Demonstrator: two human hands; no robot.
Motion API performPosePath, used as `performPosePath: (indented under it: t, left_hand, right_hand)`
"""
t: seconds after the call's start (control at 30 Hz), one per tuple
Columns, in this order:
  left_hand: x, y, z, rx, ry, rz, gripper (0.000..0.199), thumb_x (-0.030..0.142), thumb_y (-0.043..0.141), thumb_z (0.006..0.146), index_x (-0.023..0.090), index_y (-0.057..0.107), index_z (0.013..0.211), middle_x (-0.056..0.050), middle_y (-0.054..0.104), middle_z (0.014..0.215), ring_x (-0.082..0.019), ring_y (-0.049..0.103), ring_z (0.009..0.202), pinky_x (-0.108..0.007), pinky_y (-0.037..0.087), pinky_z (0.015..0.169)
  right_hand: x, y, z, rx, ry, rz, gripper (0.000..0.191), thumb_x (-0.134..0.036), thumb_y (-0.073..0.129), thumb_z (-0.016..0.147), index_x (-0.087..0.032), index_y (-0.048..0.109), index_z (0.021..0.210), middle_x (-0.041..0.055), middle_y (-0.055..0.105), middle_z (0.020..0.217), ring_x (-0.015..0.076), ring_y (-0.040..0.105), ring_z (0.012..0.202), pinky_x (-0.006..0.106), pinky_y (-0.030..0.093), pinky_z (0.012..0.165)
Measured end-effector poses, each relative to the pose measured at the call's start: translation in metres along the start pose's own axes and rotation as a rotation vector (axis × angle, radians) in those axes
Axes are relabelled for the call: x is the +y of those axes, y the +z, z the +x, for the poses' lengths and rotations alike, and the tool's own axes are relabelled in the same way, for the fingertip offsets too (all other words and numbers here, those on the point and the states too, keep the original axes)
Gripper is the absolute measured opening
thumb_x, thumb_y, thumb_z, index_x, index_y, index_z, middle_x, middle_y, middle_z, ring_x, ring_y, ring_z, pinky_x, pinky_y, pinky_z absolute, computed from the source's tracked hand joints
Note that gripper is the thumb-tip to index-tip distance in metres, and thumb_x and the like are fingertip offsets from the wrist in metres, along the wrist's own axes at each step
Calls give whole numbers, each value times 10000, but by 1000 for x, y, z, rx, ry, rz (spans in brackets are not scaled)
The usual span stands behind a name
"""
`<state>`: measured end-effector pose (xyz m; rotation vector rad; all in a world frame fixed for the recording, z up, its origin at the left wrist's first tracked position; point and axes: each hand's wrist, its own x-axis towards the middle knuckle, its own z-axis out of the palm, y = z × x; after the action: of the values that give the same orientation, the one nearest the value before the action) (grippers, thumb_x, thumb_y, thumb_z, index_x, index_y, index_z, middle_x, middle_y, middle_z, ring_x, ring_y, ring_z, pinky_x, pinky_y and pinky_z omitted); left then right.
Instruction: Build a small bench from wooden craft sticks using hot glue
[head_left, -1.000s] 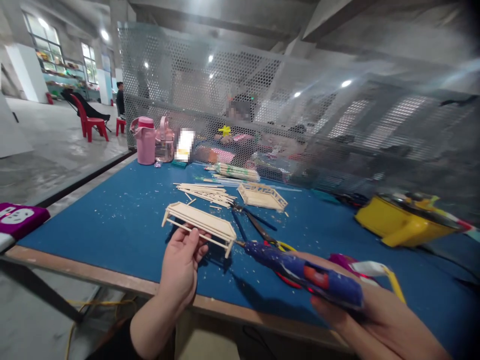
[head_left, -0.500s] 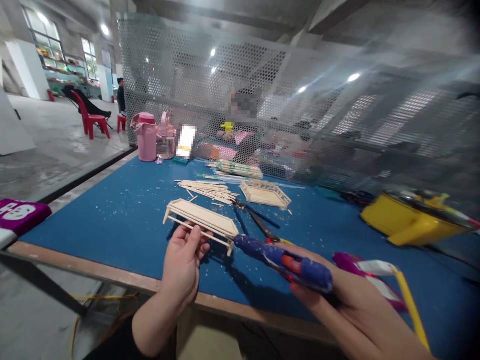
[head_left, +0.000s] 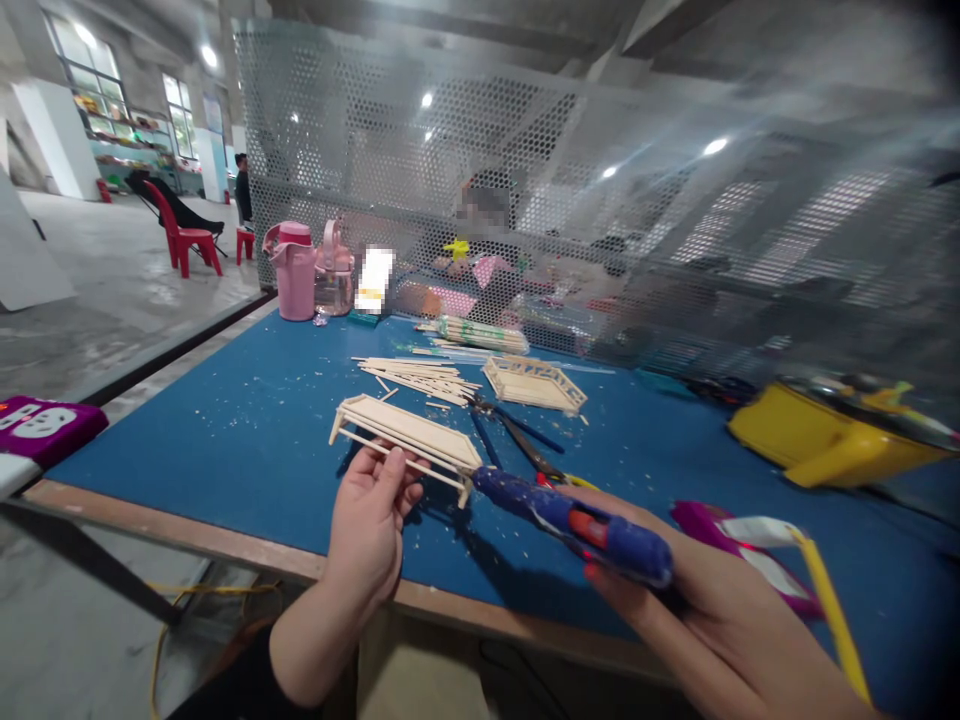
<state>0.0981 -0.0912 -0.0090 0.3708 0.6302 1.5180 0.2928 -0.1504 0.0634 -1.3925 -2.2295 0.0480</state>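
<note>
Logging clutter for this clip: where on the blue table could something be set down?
Two patches: left, between the purple block and the held wooden piece, lightly littered; right, between the tray-like frame and yellow container. Crowded: the middle, with sticks and pliers.

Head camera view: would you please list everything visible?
Stick model: 1, pale, front centre
Glue gun: 1, blue, front right
Stick tray: 1, pale, rear
Loose sticks: many, pale, centre
Stick pack: 1, pale, rear
Pliers: 1, blue, centre
Scissors: 1, red, yellow, centre
Jug: 1, pink, rear left
Bottle: 1, pink, beside jug
Container: 1, yellow, right
Power strips: 2, purple, sides
Table: 1, blue, centre
Perforated screen: 1, grey, rear
Seats: 3, red, black, background
People: 2+, one black-clad, background
Left hand: 1, bare, holding stick model
Right hand: 1, bare, holding glue gun
</note>
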Motion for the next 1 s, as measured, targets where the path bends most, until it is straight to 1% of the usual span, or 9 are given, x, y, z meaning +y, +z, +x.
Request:
performPosePath:
  t: [0.13,0.27,0.37,0.5,0.6,0.8,1.0]
  left_hand:
    - [0,0,0,1,2,3,281,300,721,616,157,567,802,-2,629,723,-69,590,625,-140,452,527]
    - [0,0,0,-3,0,0,280,297,717,622,160,569,815,0,633,730,-67,591,629,-137,453,529]
    - [0,-1,0,-9,7,-4,271,290,711,632,159,568,821,2,633,729,-65,593,633,-134,456,530]
    - [-1,-1,1,-10,12,1,256,290,701,647,155,565,816,2,632,717,-54,582,611,-130,457,529]
    - [-1,0,1,-9,12,-2,259,289,706,639,152,563,806,1,632,716,-57,585,613,-129,457,523]
    - [-1,0,1,-8,3,-9,266,277,709,637,151,564,820,-6,635,726,-61,592,610,-130,457,517]
    - [0,-1,1,7,0,-7,278,274,719,620,149,572,819,-9,637,737,-69,604,633,-127,458,514]
  right_hand:
    - [10,-4,-10,15,-1,-46,420,-304,512,760,-345,519,1178,13,647,1070,260,626,925,384,549,737]
    - [15,-5,-16,1,38,-85,421,-303,510,775,-283,510,1195,32,638,1090,257,619,940,367,533,774]
    - [7,-3,-9,-27,16,-73,389,-285,499,791,-254,524,1178,37,638,1095,246,614,955,338,531,777]
    - [-8,0,5,-19,-26,-26,361,-277,482,802,-242,545,1156,42,642,1088,241,614,957,318,542,751]
    - [-12,1,9,-12,-38,-13,362,-267,476,804,-245,541,1159,44,641,1089,239,616,952,319,545,745]
    - [-7,-1,3,-10,-38,-50,356,-264,486,797,-240,555,1145,49,647,1075,236,619,947,312,553,725]
    - [4,-4,-6,14,-23,-80,395,-293,499,782,-277,535,1176,31,640,1087,262,617,943,367,542,753]
